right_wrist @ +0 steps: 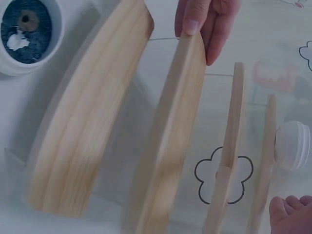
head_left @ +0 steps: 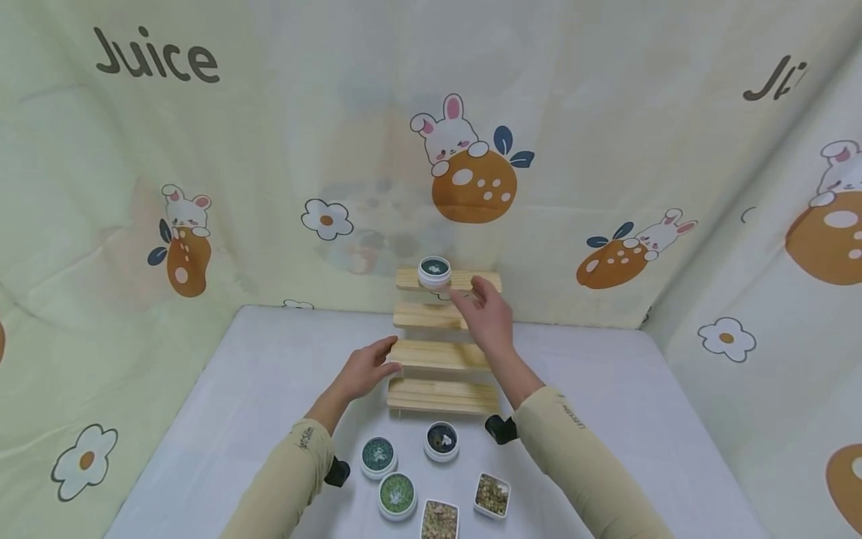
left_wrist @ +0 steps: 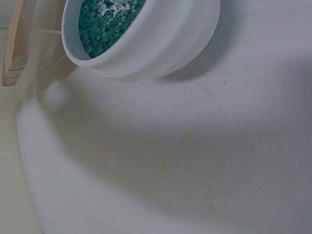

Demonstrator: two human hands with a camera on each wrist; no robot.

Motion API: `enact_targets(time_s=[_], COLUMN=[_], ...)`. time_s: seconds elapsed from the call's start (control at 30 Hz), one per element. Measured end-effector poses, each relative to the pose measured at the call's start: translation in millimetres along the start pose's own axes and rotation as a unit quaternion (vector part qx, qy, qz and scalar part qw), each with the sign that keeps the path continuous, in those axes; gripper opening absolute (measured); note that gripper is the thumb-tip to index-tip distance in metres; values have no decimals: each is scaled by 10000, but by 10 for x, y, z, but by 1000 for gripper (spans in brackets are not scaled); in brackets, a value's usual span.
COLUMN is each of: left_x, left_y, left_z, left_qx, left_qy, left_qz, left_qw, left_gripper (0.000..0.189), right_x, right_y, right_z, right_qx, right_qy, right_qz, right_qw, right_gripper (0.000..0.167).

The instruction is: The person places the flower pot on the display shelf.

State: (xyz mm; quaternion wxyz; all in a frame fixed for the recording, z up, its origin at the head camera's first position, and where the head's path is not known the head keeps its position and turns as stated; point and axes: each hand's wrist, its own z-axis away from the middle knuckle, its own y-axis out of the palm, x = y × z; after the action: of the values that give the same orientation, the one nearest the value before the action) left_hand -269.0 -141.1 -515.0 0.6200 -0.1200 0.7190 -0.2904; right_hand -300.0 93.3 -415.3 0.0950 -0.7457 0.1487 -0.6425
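A stepped wooden rack [head_left: 441, 355] with clear side supports stands at the back of the table. My left hand [head_left: 367, 368] holds the left end of its second shelf from the bottom; in the right wrist view the thumb [right_wrist: 191, 27] lies on the shelf's edge, the fingers behind. On the top shelf, toward the left, sits a round white pot [head_left: 434, 272] with dark teal contents. My right hand [head_left: 489, 314] is just right of this pot, fingers loosely bent, holding nothing. The right wrist view shows that hand [right_wrist: 291, 215] below the pot [right_wrist: 292, 145].
In front of the rack stand round white pots with dark blue [head_left: 441, 440], teal [head_left: 378, 454] and green [head_left: 396, 493] fillings. Two squarish white dishes [head_left: 492, 495] hold brownish bits. A printed cloth [head_left: 377, 75] hangs right behind the rack.
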Motion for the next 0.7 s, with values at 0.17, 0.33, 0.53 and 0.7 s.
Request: enact_targets(time_s=[0.17, 0.33, 0.53, 0.7], left_x=[7, 11, 9, 5], left_y=[6, 6, -2, -9], left_z=[-6, -3, 4, 9], left_qx=[-23, -24, -36, -27], left_qy=[40, 45, 64, 134], left_qz=[15, 18, -17, 35], left_qw=[10000, 10000, 10000, 9999], left_gripper=[63, 63, 63, 64], right_x=[-84, -175, -320, -501], right_y=[-96, -197, -313, -377], right_z=[185, 395, 677, 947], right_qx=[-77, -12, 370, 557], right_qy=[-156, -129, -128, -156], right_qz=[-16, 56, -22, 87], right_qw=[9998, 9999, 9992, 9983], right_gripper=[59, 55, 60, 61])
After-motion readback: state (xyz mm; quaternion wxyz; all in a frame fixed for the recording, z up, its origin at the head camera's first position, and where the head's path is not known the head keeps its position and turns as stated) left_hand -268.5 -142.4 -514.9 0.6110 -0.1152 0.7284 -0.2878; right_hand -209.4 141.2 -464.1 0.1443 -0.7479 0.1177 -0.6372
